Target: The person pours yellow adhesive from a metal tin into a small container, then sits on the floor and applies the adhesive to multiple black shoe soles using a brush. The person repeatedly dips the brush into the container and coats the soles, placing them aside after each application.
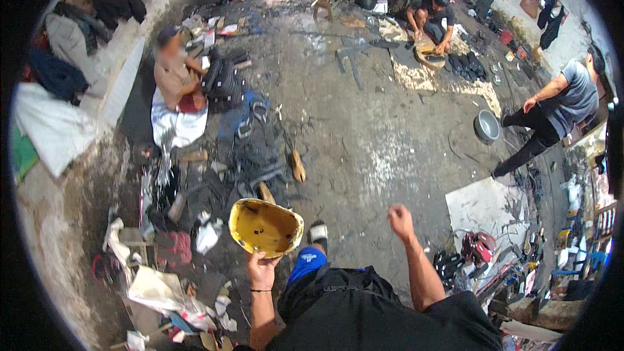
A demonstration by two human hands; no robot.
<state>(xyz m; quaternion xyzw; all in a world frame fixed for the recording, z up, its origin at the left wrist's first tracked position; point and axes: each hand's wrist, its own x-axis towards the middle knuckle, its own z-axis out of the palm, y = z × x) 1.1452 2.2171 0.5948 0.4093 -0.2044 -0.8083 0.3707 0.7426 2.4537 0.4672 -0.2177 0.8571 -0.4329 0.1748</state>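
Note:
My left hand [262,272] grips the rim of a yellow bowl [260,231], thumb over its near edge. Dark specks dot the inside of the bowl, and its rim is pale and worn. It is tilted so that its inside faces me. Out to the right, my right hand [400,222] hangs over the floor with its fingers curled in, and nothing shows in it. Below the bowl's right side is my foot in a dark shoe [318,234].
On the left a seated person [175,71] is beside black bags [223,81]. Another crouches on a mat [413,75] at the far right; a third stands near a grey basin [487,126]. Scraps and a wooden shoe last [298,166] lie left. A pale sheet [484,205] lies right.

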